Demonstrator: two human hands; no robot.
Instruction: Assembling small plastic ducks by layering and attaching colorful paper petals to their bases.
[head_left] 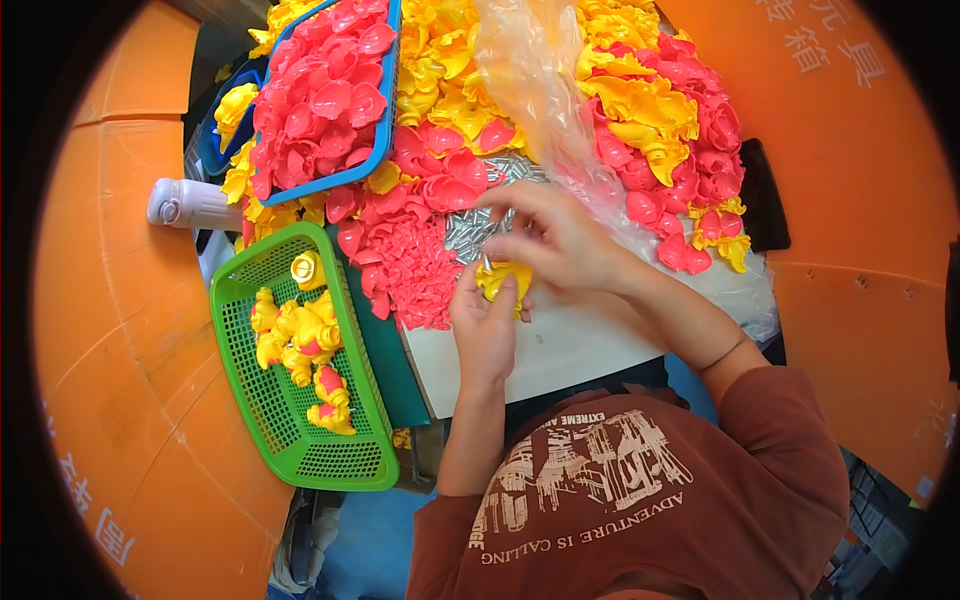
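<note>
My left hand point(484, 322) grips a small yellow moulded plastic figure part point(512, 280) near the front of the white work surface. A short silver metal pin point(487, 264) stands at the part's upper left edge. Just above the part is my right hand point(560, 235), slightly blurred, its thumb and forefinger apart and nothing visible held between them. Beyond the right fingertips lies a heap of silver metal pins point(465, 235). Left of these pins sits a pile of tiny pink plastic pieces point(410, 260).
A green basket point(382, 440) at left holds several yellow-and-pink figures. Behind it, a blue-rimmed tray point(386, 125) is heaped with pink shells. Yellow and pink parts point(640, 110) and clear plastic film point(545, 90) cover the back. A lilac bottle point(190, 203) and dark phone point(765, 195) flank the work.
</note>
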